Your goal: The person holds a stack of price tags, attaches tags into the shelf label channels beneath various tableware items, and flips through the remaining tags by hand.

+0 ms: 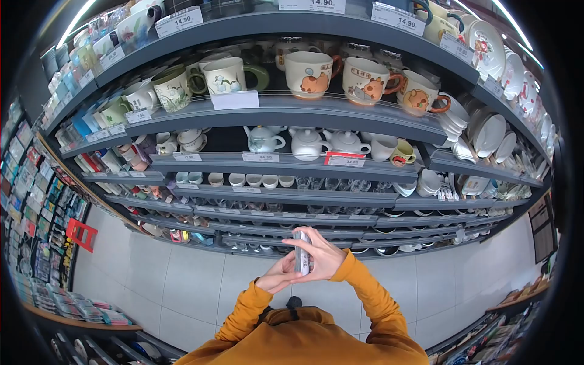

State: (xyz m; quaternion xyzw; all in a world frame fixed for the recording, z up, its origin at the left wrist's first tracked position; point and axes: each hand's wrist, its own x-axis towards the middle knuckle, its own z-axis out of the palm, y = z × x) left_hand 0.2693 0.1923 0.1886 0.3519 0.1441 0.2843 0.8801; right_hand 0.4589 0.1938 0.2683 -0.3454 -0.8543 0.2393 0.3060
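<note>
Both hands are raised in front of my chest, gripping a price tag (305, 263) that stands upright between them. It has a white printed face turned to the right and a greyish, clear-looking edge; whether it is one piece or a stack I cannot tell. My left hand (277, 275) pinches its lower end from the left. Fingers of my right hand (325, 255) curl round it from the right and over its upper part. Mustard-yellow sleeves cover both arms. Beyond the hands, at a distance, rise the shelves (292, 115) of crockery.
Cartoon mugs (308, 74) and a green-handled mug (226, 75) line an upper shelf, with teapots (309, 145) and small cups (237, 179) lower down. Plates (488, 135) stand at right. A red step stool (81, 236) is on the tiled floor (194, 267) at left.
</note>
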